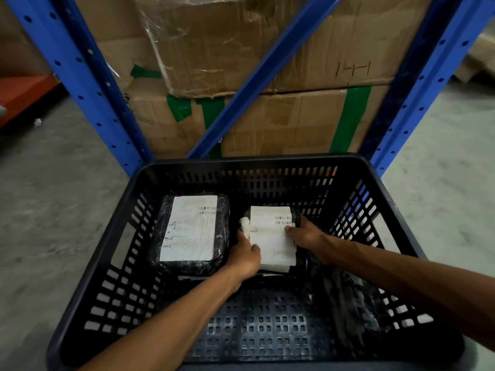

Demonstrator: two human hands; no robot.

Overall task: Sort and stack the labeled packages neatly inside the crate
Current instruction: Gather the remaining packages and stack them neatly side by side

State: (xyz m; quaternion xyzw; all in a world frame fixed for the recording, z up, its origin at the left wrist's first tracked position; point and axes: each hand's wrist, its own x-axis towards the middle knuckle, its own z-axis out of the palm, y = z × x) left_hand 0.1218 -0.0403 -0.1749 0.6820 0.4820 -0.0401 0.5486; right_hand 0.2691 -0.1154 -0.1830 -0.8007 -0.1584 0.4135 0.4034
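Note:
A black slotted plastic crate (257,163) stands on the floor in front of me. Inside, at the far left, lies a large black-wrapped package (190,231) with a white label facing up. To its right is a smaller package (272,236) with a white barcode label on top. My left hand (245,257) grips this package's left edge. Over on its right edge sits my right hand (305,235), thumb on the label. More dark wrapped packages (348,298) lie along the crate's right side, hard to make out.
Blue steel rack posts (88,84) and a diagonal brace (257,84) rise just behind the crate. Taped cardboard boxes (267,124) fill the rack. Grey concrete floor (48,210) lies to the left and right. An orange shelf beam (24,92) sits far left.

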